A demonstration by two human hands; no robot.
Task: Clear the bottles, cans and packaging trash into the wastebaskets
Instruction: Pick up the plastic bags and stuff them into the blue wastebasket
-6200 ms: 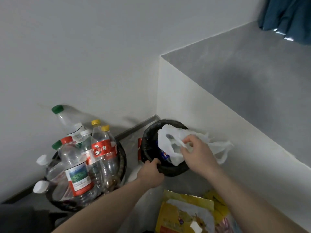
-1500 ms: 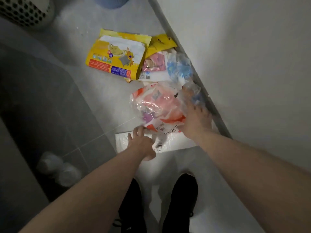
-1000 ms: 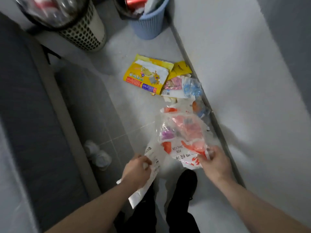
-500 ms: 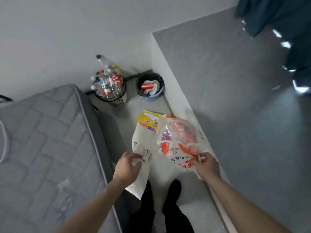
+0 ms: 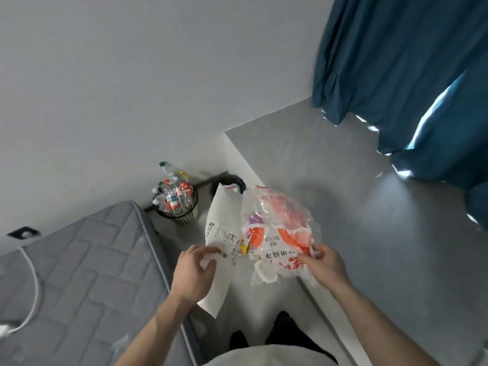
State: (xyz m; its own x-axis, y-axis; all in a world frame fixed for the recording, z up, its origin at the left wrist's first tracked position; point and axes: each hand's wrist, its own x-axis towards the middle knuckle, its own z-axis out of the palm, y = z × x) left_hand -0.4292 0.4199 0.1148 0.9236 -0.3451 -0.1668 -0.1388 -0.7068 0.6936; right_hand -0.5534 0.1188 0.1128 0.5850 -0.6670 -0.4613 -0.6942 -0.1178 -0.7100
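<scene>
My left hand (image 5: 194, 274) grips a white mailer bag (image 5: 221, 233) with a printed label, held up in front of me. My right hand (image 5: 320, 265) pinches the lower edge of a clear plastic wrap with red and orange print (image 5: 277, 228), crumpled and raised beside the mailer. Far ahead in the corner stands a perforated wastebasket (image 5: 184, 216) heaped with plastic bottles (image 5: 173, 195). Next to it a dark-lined wastebasket (image 5: 229, 180) is partly hidden behind the mailer.
A grey quilted mattress (image 5: 79, 281) fills the left, with a white cable (image 5: 34, 294) lying on it. A grey raised ledge (image 5: 343, 220) runs along the right under blue curtains (image 5: 409, 75). A narrow floor strip leads to the baskets.
Both hands picked the mailer and the plastic wrap up off the floor and raised them. My view lifted from the floor litter toward the baskets in the corner.
</scene>
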